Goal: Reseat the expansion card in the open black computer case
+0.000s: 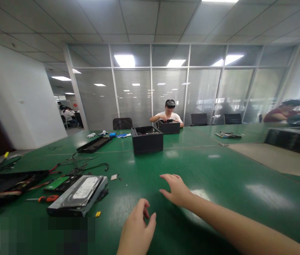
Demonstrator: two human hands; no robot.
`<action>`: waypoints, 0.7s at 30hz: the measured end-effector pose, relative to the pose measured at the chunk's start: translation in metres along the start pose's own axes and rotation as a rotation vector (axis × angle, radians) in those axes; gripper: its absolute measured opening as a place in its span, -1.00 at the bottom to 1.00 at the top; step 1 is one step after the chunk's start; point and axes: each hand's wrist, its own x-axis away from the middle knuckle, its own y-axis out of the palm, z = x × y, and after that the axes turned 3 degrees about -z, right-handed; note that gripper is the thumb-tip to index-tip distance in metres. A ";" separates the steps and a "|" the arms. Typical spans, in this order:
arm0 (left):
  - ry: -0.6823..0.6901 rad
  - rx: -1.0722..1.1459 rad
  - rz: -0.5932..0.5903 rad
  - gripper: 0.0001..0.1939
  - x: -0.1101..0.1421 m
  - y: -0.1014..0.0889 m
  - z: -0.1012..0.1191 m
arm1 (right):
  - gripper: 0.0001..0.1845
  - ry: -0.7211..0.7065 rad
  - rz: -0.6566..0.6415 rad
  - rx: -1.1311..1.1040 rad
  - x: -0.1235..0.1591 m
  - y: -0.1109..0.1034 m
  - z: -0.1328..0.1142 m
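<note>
Above the green table (pixel 219 166), my right hand (pixel 176 189) reaches out with thumb and fingers apart, holding nothing. My left hand (pixel 139 226) is lower and nearer, its fingers curved and the thumb apart, with nothing between them. To the left of it lies a metal drive unit (pixel 79 194) with a hard drive with a white label on top. A small yellow piece (pixel 98 214) rests between that unit and my left hand. Farther off, beyond both hands, stands a black computer case (pixel 148 141) with its top uncovered.
An orange-handled screwdriver (pixel 48 198) and a green circuit board (pixel 59 182) lie at left, beside a black case part (pixel 4 187) with wires. A black panel (pixel 94 144) lies farther back. Across the table a person (pixel 175 117) works at another case (pixel 169 127).
</note>
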 end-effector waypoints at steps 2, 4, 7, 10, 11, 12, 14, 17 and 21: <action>-0.039 -0.102 -0.028 -0.81 -0.002 0.000 -0.005 | -0.41 0.074 0.004 -0.047 0.059 -0.017 0.021; -0.072 -0.202 -0.056 -0.79 -0.003 0.000 -0.008 | -0.47 0.163 0.023 -0.095 0.116 -0.033 0.047; -0.101 -0.317 -0.099 -0.76 -0.006 0.002 -0.012 | -0.54 0.293 0.129 -0.165 0.173 -0.053 0.090; -0.110 -0.394 -0.107 -0.75 -0.011 0.007 -0.011 | -0.53 0.377 0.278 -0.207 0.185 -0.064 0.129; -0.111 -0.412 -0.103 -0.74 -0.012 0.008 -0.009 | -0.51 0.399 0.316 -0.223 0.182 -0.064 0.138; -0.110 -0.427 -0.098 -0.72 -0.013 0.010 -0.008 | -0.50 0.416 0.343 -0.241 0.177 -0.064 0.146; -0.110 -0.452 -0.084 -0.68 -0.014 0.012 -0.004 | -0.50 0.435 0.364 -0.278 0.168 -0.061 0.156; -0.110 -0.461 -0.074 -0.64 -0.014 0.014 0.000 | -0.52 0.419 0.359 -0.333 0.164 -0.056 0.162; -0.094 -0.429 -0.118 -0.62 -0.017 0.010 0.002 | -0.56 0.423 0.326 -0.401 0.168 -0.056 0.160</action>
